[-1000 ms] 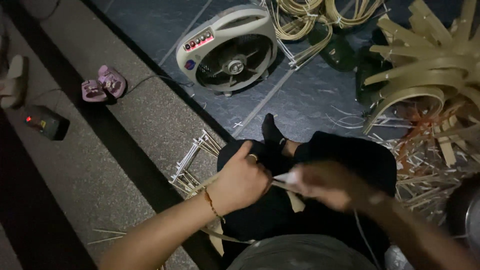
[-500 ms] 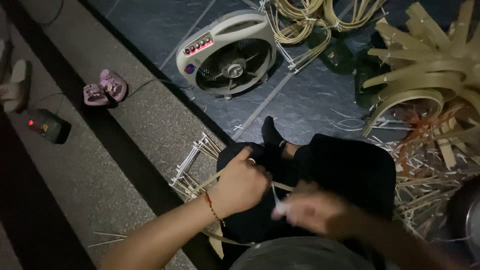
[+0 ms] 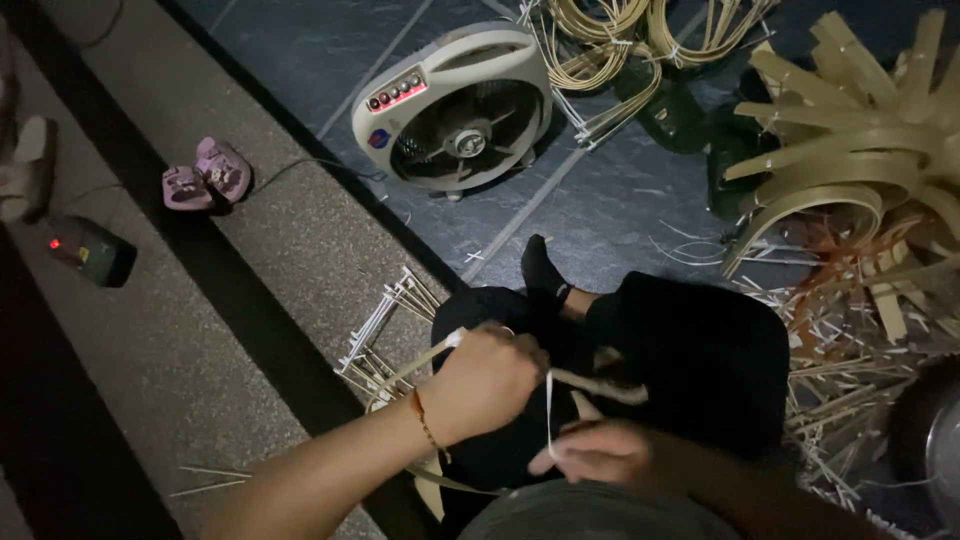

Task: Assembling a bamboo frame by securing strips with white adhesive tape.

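Left hand (image 3: 485,385) is fisted tight on the thin pale bamboo strip (image 3: 415,365) over the lap; right hand (image 3: 590,455) pinches a peeled sliver (image 3: 549,410). I'd pull slow and even so it splits straight.

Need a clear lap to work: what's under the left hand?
Under the left hand: dark-trousered lap and the pale strip it grips. Anything beneath the palm is hidden.

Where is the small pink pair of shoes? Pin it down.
In the head view, the pink shoes lie upper left on the grey step, left of the box fan.
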